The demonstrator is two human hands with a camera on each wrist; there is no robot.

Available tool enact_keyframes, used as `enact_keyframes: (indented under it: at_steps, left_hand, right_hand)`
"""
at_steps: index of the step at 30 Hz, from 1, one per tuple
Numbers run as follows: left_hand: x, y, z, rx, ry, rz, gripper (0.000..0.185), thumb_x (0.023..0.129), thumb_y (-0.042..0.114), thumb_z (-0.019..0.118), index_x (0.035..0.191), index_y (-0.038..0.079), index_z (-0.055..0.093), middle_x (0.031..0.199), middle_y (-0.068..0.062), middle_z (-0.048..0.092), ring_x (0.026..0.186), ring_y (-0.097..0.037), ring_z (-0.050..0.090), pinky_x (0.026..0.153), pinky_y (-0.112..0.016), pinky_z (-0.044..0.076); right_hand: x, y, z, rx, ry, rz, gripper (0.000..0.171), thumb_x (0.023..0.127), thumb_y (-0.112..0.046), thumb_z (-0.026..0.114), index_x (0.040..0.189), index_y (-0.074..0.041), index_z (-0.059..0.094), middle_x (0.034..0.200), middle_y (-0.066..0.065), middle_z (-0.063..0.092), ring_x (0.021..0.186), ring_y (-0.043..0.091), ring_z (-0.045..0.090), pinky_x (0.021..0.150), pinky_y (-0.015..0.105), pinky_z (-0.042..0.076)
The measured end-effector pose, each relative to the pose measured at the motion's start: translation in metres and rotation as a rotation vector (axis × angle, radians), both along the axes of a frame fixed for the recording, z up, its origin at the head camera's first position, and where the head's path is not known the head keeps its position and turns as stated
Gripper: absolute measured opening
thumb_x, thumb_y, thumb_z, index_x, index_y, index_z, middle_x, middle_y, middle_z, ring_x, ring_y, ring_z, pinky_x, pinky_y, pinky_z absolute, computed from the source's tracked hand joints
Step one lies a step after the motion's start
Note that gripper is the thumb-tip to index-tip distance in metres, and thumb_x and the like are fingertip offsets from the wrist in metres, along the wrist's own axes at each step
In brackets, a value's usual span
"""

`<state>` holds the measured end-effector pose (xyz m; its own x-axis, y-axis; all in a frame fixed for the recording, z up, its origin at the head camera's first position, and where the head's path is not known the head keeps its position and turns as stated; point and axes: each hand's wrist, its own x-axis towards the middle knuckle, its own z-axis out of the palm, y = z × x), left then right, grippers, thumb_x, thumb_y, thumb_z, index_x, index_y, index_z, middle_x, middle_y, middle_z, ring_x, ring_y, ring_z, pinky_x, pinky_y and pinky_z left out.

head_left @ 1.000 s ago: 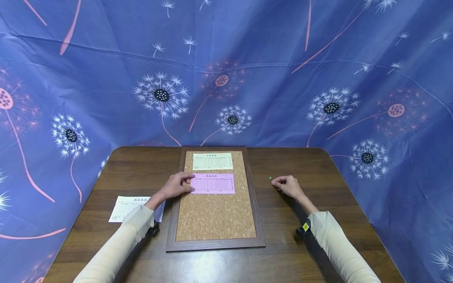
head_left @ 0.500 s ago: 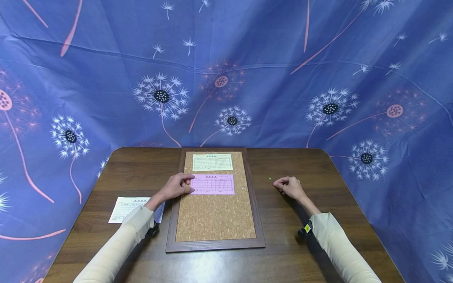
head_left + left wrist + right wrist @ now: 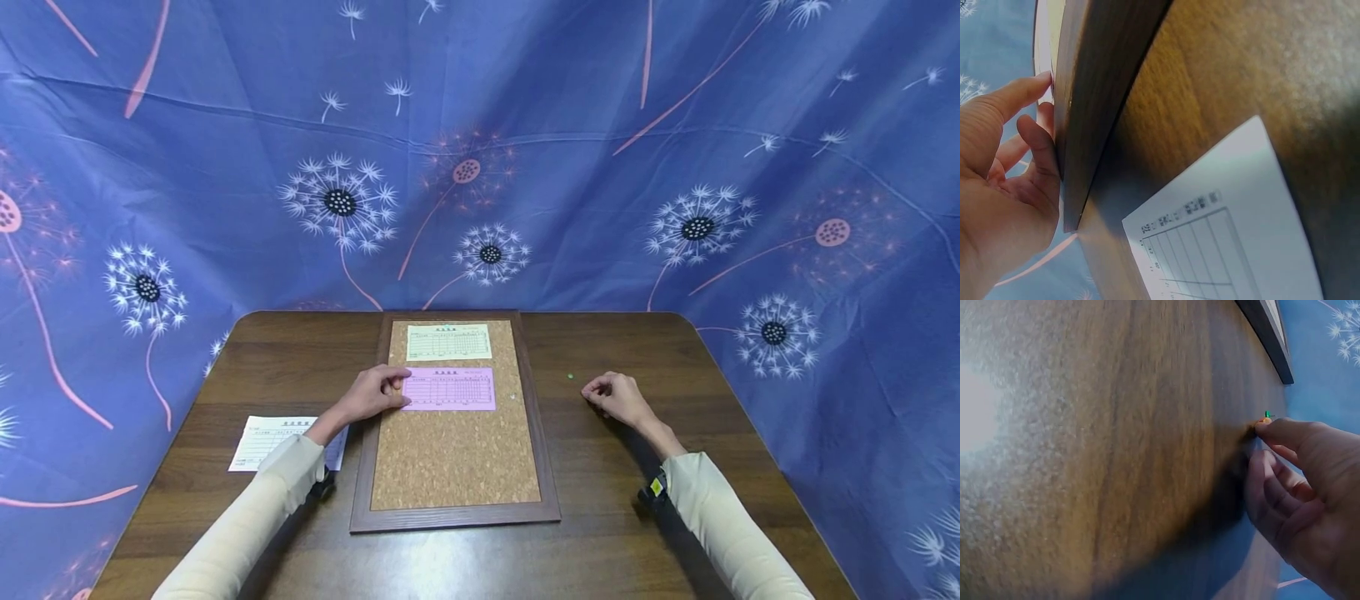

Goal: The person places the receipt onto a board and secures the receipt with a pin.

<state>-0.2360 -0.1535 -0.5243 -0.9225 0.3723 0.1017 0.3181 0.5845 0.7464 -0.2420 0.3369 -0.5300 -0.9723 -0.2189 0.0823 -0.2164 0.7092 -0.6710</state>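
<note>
A framed cork board (image 3: pixel 364 467) lies in the middle of the wooden table (image 3: pixel 600 533). A pale yellow form (image 3: pixel 448 342) lies on the top of the cork and a pink form (image 3: pixel 450 389) just below it. My left hand (image 3: pixel 386 390) reaches over the frame (image 3: pixel 1088 94) and its fingers (image 3: pixel 1013 100) rest on the pink form's left edge. My right hand (image 3: pixel 600 393) rests on the table to the right of the board with its fingers (image 3: pixel 1279 481) curled. A small green pin (image 3: pixel 571 376) lies just beyond its fingertips (image 3: pixel 1264 425). I see nothing between those fingers.
A white printed form (image 3: pixel 279 440) lies on the table left of the board, under my left forearm, and shows in the left wrist view (image 3: pixel 1229 237). A tiny white pin (image 3: pixel 513 397) sits on the cork right of the pink form. Blue dandelion-print cloth (image 3: pixel 480 125) surrounds the table.
My right hand has drawn back a little from the green pin, toward the right. The left hand and the forms have stayed where they were.
</note>
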Motion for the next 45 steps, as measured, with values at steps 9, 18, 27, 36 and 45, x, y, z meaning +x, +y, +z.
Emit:
enact_keyframes:
  at_steps: [9,18,27,36,45]
  left_hand:
    - [0.0,-0.001,0.001,-0.002,0.008,-0.001,0.048,0.079,0.004,0.083,0.122,-0.009,0.068,0.089,-0.014,0.062,0.069,-0.007,0.05,0.064,-0.019,0.041]
    - [0.001,-0.001,0.001,0.012,0.004,-0.005,0.048,0.079,0.003,0.083,0.122,-0.009,0.068,0.089,-0.014,0.062,0.068,-0.005,0.05,0.063,-0.018,0.042]
    - [0.002,-0.001,0.002,0.012,-0.022,-0.005,0.049,0.079,0.003,0.083,0.124,-0.008,0.067,0.09,-0.011,0.062,0.068,-0.005,0.049,0.064,-0.018,0.042]
    - [0.002,-0.001,0.0,0.008,0.006,-0.009,0.047,0.079,0.004,0.083,0.122,-0.009,0.068,0.087,-0.011,0.061,0.069,-0.006,0.049,0.064,-0.02,0.041]
    - [0.0,-0.002,-0.003,0.007,0.013,-0.01,0.047,0.079,0.004,0.083,0.121,-0.009,0.068,0.087,-0.011,0.061,0.069,-0.005,0.048,0.064,-0.02,0.041]
  right_hand:
    - [-0.004,-0.004,0.002,0.124,0.121,0.007,0.005,0.086,-0.009,0.078,0.084,-0.006,0.079,0.082,0.006,0.072,0.072,0.005,0.061,0.068,0.021,0.047]
    - [-0.004,-0.02,0.01,-0.182,0.085,-0.026,0.013,0.089,-0.014,0.079,0.097,-0.004,0.08,0.087,0.014,0.071,0.063,0.001,0.062,0.053,0.022,0.052]
    - [0.016,-0.048,0.045,-0.315,-0.003,0.003,0.018,0.092,-0.007,0.074,0.104,0.007,0.076,0.094,0.027,0.068,0.07,0.035,0.07,0.055,0.04,0.058]
    - [0.018,-0.065,0.049,-0.344,-0.024,0.054,0.019,0.093,-0.004,0.073,0.104,0.011,0.074,0.091,0.029,0.066,0.066,0.042,0.066,0.054,0.04,0.056]
    - [0.004,-0.08,0.021,-0.353,-0.048,0.08,0.018,0.094,-0.005,0.071,0.105,0.009,0.074,0.092,0.029,0.066,0.068,0.046,0.064,0.053,0.041,0.056]
